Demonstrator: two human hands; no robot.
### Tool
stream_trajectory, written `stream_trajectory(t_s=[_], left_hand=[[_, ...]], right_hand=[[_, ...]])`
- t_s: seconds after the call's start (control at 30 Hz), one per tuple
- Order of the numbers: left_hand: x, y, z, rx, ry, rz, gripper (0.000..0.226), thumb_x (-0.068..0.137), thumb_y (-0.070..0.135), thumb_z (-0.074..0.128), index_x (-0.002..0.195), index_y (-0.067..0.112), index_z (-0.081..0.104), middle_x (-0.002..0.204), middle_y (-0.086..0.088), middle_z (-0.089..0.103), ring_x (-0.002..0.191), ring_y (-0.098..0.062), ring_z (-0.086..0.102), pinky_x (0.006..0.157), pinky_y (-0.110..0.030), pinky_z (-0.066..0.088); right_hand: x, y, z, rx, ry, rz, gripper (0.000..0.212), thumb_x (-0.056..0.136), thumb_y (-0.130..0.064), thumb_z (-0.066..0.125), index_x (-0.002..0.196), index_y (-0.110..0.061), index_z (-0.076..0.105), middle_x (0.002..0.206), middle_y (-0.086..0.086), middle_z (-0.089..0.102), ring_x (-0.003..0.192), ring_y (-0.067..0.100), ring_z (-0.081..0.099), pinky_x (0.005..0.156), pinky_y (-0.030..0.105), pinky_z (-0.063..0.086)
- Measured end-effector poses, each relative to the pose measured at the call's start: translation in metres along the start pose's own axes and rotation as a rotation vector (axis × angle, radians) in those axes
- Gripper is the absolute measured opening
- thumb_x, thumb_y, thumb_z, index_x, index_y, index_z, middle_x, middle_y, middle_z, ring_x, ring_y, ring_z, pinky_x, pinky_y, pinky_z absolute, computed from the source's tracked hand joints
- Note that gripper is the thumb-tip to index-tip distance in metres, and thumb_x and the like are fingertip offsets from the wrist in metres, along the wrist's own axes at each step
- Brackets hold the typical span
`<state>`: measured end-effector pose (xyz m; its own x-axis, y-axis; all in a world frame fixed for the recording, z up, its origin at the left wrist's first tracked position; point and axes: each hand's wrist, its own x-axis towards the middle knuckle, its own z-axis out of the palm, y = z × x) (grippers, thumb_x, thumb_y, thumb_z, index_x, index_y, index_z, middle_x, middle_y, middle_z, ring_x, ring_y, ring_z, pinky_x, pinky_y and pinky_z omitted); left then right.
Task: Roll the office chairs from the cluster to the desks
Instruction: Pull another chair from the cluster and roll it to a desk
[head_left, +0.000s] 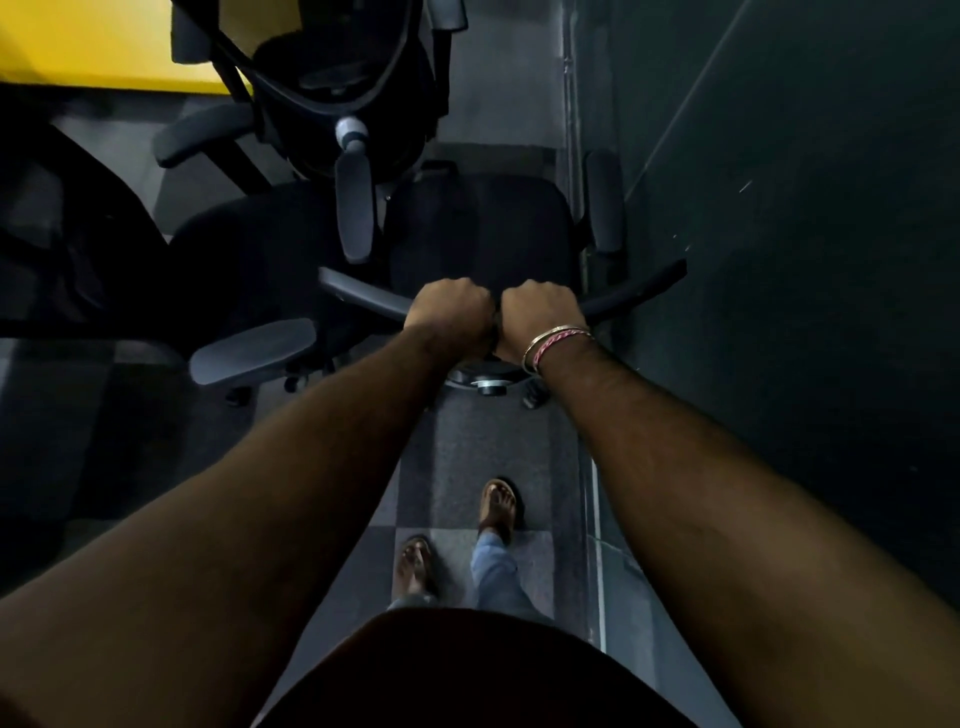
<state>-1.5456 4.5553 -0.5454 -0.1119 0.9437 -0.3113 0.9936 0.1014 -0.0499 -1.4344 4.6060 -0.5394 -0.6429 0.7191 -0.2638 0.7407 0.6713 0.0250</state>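
Observation:
A black office chair (483, 228) stands directly in front of me, seen from above and behind, with grey armrests on both sides. My left hand (449, 312) and my right hand (540, 312) grip the curved top rail of its backrest (363, 296) side by side, knuckles up. Its wheeled base (488, 382) shows below my wrists. A second black chair (249, 249) sits close on its left, and a third chair (343, 67) stands further ahead by a yellow desk (104, 41).
A dark wall (779, 260) runs close along the right side of the narrow carpeted aisle (483, 457). More dark chair parts (67, 234) crowd the left. My sandalled feet (457, 540) stand on the carpet behind the chair.

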Motion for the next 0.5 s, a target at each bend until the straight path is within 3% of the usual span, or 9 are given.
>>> stream_trajectory(t_s=[0.3, 0.43, 0.5], left_hand=[[-0.068, -0.028, 0.027, 0.062, -0.015, 0.123, 0.019, 0.092, 0.038, 0.065, 0.098, 0.020, 0.072, 0.095, -0.003, 0.071, 0.087, -0.025, 0.070, 0.066, -0.035, 0.050], [-0.098, -0.029, 0.035, 0.084, -0.039, 0.144, 0.019, 0.093, 0.038, 0.064, 0.097, 0.020, 0.070, 0.086, 0.000, 0.064, 0.077, -0.021, 0.060, 0.067, -0.036, 0.049], [-0.115, -0.025, 0.038, 0.093, -0.041, 0.167, 0.018, 0.094, 0.037, 0.064, 0.099, 0.020, 0.071, 0.088, -0.001, 0.063, 0.082, -0.023, 0.064, 0.068, -0.036, 0.049]], right_hand=[[-0.053, -0.066, 0.019, 0.008, 0.027, 0.027, 0.024, 0.080, -0.038, 0.065, 0.091, -0.017, 0.071, 0.096, 0.009, 0.071, 0.092, 0.035, 0.068, 0.069, 0.034, 0.046], [-0.083, -0.089, 0.028, 0.001, 0.043, 0.048, 0.025, 0.079, -0.040, 0.066, 0.089, -0.017, 0.070, 0.093, 0.008, 0.071, 0.089, 0.034, 0.069, 0.066, 0.033, 0.042], [-0.099, -0.096, 0.033, -0.006, 0.042, 0.053, 0.024, 0.078, -0.039, 0.065, 0.087, -0.018, 0.070, 0.091, 0.007, 0.071, 0.087, 0.033, 0.069, 0.065, 0.033, 0.041]])
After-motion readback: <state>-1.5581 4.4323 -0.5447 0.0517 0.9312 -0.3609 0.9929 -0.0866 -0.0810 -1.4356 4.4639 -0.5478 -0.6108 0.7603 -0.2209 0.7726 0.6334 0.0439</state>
